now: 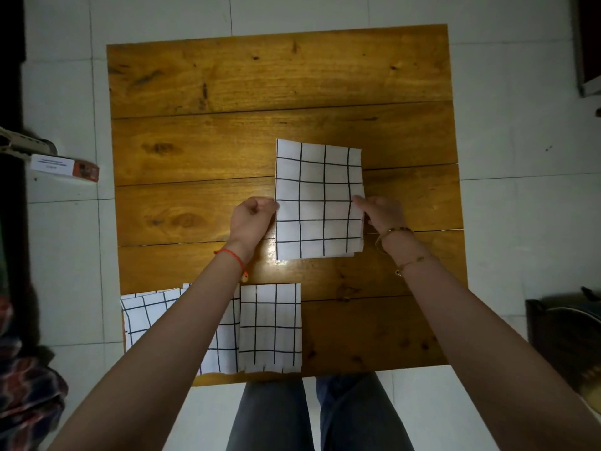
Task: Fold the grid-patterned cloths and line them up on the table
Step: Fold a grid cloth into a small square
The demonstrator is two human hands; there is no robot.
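My left hand [252,216] and right hand [380,211] pinch opposite side edges of the folded grid cloth [318,200], its long axis running away from me.

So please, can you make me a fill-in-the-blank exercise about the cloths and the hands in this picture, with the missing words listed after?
1. Both hands hold one grid-patterned cloth by its ____ edges.
2. The left hand wears a ____ string on its wrist.
3. The folded cloths lie along the ____ edge of the wooden table.
4. The right hand pinches the cloth on the ____ side.

Missing words: side; red; near; right
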